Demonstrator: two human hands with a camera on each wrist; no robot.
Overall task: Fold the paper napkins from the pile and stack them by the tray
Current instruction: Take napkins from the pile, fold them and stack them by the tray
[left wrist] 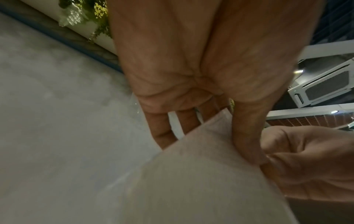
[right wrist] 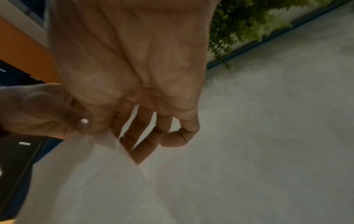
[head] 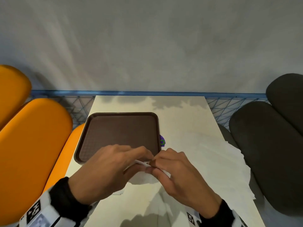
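Both hands are up front and meet in the middle, just at the near right corner of the brown tray [head: 118, 128]. The left hand [head: 105, 171] and the right hand [head: 178, 174] each pinch the top edge of one white napkin [head: 144, 176], thumb on one side, fingers on the other, fingertips almost touching each other. The napkin hangs down from that pinch, held a bit above the white table [head: 183, 115]. From the left wrist camera you get the thumb pressed on the near face of the sheet [left wrist: 201, 174] and the other fingers [left wrist: 162, 133] behind it; the right wrist view shows the same deal mirrored, paper [right wrist: 91, 178] dropping away below the fingers [right wrist: 141, 145].

Stuff around: the pile of loose napkins [head: 213, 161] sprawls over the right side of the table, some sheets sticking out past the right edge, so it's right next to the right hand. Something small, purple with a green ring [head: 162, 142], peeks out at the tray's right rim; can't tell what it is. A scrap of white paper [head: 118, 192] pokes out under the left wrist. Orange seats [head: 32, 145] sit on the left, dark grey ones [head: 270, 153] on the right, and a blue wire fence [head: 229, 105] runs behind the table along a grey wall.
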